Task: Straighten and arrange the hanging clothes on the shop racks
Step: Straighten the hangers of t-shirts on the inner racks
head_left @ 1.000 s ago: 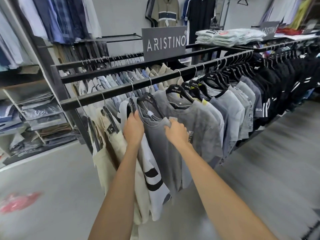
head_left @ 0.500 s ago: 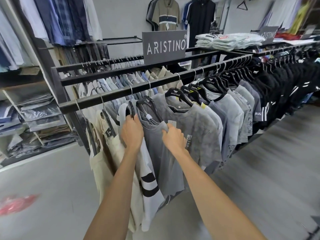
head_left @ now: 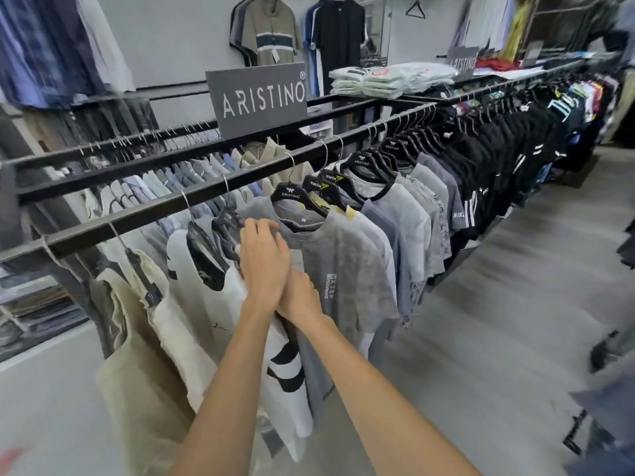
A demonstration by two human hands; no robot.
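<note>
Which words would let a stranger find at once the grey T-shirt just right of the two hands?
Start at the grey ARISTINO sign above the black front rail. Below it, on a black ARISTINO hanger, hangs a mottled grey T-shirt. Only this one has vertical white XTEP RUNNING lettering on its chest.

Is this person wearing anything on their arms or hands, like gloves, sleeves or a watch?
No. The left hand and right hand are ungloved; the left forearm and right forearm are uncovered to the picture's edge: no sleeve, watch or bracelet shows.
</note>
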